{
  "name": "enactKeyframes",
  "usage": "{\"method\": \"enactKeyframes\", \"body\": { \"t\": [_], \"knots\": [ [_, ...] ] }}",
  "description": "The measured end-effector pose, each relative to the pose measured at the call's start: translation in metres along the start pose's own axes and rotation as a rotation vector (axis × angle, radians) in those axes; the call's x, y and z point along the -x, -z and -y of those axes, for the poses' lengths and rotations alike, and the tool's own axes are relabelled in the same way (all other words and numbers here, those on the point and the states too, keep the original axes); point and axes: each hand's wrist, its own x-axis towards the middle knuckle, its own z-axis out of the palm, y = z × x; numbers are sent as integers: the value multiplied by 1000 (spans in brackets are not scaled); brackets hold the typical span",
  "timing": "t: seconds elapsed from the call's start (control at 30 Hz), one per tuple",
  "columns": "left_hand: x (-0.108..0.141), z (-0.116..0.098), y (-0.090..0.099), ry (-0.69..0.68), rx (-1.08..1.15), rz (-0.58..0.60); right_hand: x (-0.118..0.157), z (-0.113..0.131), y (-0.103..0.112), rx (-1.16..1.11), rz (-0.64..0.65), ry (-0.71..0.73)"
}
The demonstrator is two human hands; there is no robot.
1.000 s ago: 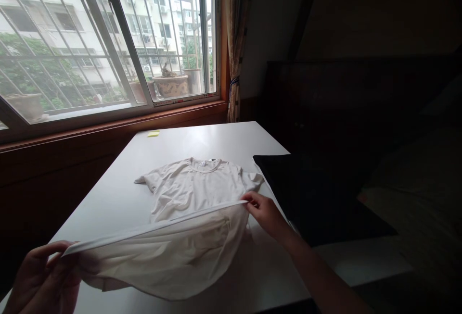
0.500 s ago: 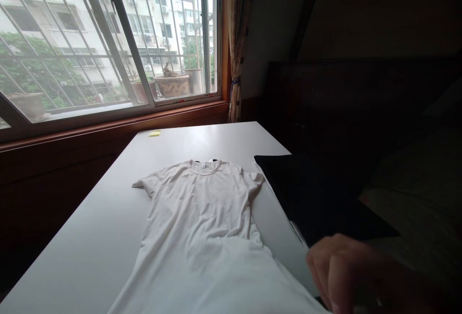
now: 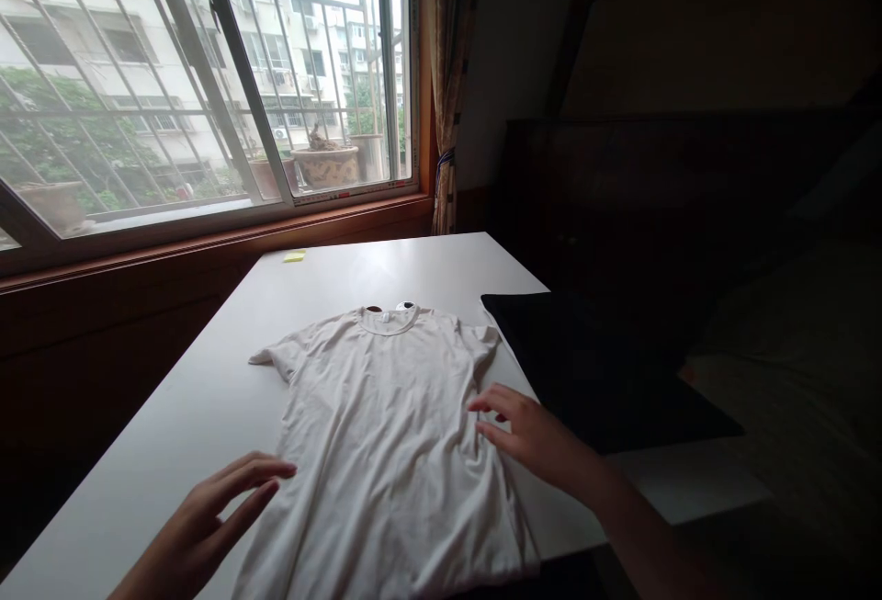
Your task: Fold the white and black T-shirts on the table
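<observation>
A white short-sleeved T-shirt (image 3: 392,425) lies spread on the white table (image 3: 172,435), its neckline toward the window and its lower part creased. My left hand (image 3: 220,503) is at the shirt's left edge, fingers stretched out and apart from the thumb. Over the right side of the shirt, below the sleeve, is my right hand (image 3: 520,425), fingers spread and slightly bent. Neither hand grips the fabric; whether the fingertips touch it I cannot tell. Two small dark-and-white round things (image 3: 408,306) peek out behind the collar, mostly hidden.
A black flat cloth or sheet (image 3: 585,361) lies over the table's right edge. A yellow sticky note (image 3: 294,255) is near the far left corner. Beyond the table are a barred window (image 3: 276,104) and a tied curtain (image 3: 447,104). The right side is very dark.
My left hand has come into view at the lower left. My right hand has moved from the lower right corner in over the shirt and opened. The shirt's lower part now lies flatter.
</observation>
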Motion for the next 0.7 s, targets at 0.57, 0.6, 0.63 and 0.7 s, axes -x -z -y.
{"method": "enactKeyframes", "body": {
  "t": [0.57,0.6,0.63,0.7],
  "knots": [
    [10,51,-8,92,-313,118,5,-43,-8,191,7,134],
    [12,55,-4,123,-296,133,0,-44,-8,199,-34,133],
    [12,60,0,139,-292,133,-6,-46,-7,223,-82,131],
    [5,72,4,148,-329,78,-23,-49,-5,312,-175,119]
  ]
}}
